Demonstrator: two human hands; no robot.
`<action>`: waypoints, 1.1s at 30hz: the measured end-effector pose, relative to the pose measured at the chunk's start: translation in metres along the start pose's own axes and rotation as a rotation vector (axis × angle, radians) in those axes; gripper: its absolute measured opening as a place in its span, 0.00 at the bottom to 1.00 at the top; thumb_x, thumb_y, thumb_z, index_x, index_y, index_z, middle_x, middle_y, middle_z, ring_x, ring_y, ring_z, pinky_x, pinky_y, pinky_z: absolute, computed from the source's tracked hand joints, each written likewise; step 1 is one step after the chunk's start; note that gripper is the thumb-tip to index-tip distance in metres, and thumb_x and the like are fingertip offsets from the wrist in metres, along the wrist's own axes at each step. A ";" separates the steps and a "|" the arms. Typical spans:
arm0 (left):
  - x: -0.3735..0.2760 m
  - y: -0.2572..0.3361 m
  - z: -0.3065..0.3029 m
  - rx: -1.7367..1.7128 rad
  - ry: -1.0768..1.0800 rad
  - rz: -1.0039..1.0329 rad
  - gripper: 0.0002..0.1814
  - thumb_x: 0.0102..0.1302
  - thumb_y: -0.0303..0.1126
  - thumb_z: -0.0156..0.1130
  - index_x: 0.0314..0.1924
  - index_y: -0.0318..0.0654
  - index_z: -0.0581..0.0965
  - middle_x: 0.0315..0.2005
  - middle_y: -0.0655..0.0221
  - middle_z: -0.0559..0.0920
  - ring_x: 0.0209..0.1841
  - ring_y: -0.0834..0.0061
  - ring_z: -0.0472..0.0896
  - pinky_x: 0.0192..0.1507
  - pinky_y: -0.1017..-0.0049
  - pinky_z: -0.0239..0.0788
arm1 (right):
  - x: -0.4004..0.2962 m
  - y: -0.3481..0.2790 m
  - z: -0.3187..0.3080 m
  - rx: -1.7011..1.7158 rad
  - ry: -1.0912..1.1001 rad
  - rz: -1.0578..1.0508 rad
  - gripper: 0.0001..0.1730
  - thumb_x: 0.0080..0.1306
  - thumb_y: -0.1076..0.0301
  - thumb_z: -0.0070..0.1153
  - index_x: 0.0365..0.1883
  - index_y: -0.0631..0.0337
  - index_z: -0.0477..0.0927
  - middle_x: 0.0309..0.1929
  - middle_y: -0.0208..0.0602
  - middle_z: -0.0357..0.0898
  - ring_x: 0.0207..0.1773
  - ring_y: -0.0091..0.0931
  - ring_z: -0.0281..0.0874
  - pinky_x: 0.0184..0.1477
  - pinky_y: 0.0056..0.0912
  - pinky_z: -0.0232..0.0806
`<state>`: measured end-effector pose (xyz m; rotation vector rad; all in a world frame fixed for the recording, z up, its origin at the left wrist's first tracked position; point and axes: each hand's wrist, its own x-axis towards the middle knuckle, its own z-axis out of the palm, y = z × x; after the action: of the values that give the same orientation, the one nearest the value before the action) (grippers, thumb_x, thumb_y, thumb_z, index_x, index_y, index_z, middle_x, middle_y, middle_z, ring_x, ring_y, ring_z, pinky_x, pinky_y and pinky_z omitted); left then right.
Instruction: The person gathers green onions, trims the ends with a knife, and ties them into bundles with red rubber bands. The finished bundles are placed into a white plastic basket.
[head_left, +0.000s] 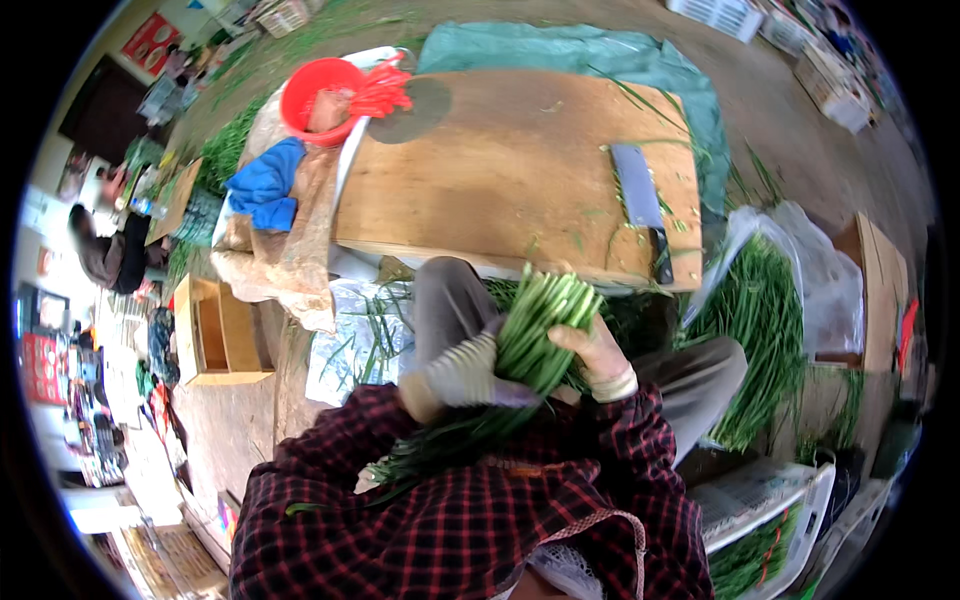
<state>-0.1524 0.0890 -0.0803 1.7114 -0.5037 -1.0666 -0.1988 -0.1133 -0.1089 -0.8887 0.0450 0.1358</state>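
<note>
A thick bunch of long green stalks with pale cut ends (547, 322), which look like garlic chives, is held over my lap, its leaves trailing towards my chest. Around its left side is my left hand (480, 375), in a pale glove. Bare fingers and thumb of my right hand (592, 349) press on the bunch near the pale ends. Beyond my knees lies a wooden board (480, 172), with a cleaver (640, 187) flat on its right part among green scraps. Red ties (382, 90) hang over the rim of a red bucket (322, 139) at the board's far left corner.
A blue cloth (266, 184) lies left of the board. More green stalks (750, 330) fill a clear plastic bag on my right, above a white crate (817, 510). A wooden box (217, 330) stands at left. Another person (112, 251) is farther off at left.
</note>
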 end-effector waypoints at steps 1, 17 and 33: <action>0.005 0.000 0.011 0.299 0.097 0.110 0.66 0.41 0.42 0.81 0.71 0.29 0.46 0.62 0.50 0.67 0.59 0.61 0.72 0.62 0.66 0.64 | -0.001 -0.001 0.001 0.004 -0.042 -0.017 0.55 0.57 0.68 0.69 0.76 0.59 0.46 0.62 0.33 0.67 0.64 0.27 0.64 0.67 0.33 0.55; 0.028 0.029 0.004 0.797 -0.238 -0.127 0.61 0.54 0.65 0.61 0.63 0.10 0.52 0.41 0.41 0.81 0.41 0.50 0.83 0.42 0.62 0.76 | 0.019 0.012 -0.008 0.259 0.279 0.110 0.21 0.56 0.75 0.63 0.48 0.55 0.73 0.48 0.46 0.80 0.48 0.36 0.80 0.51 0.39 0.73; 0.188 0.092 -0.344 1.274 1.532 0.310 0.32 0.54 0.47 0.70 0.57 0.41 0.74 0.54 0.61 0.78 0.61 0.56 0.71 0.62 0.50 0.59 | 0.044 0.030 -0.034 0.326 0.408 0.256 0.13 0.59 0.74 0.59 0.42 0.53 0.74 0.26 0.25 0.71 0.30 0.25 0.72 0.40 0.33 0.70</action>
<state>0.2488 0.0961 -0.0426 2.7074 -0.3414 1.1874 -0.1589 -0.1168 -0.1573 -0.5699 0.5487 0.1779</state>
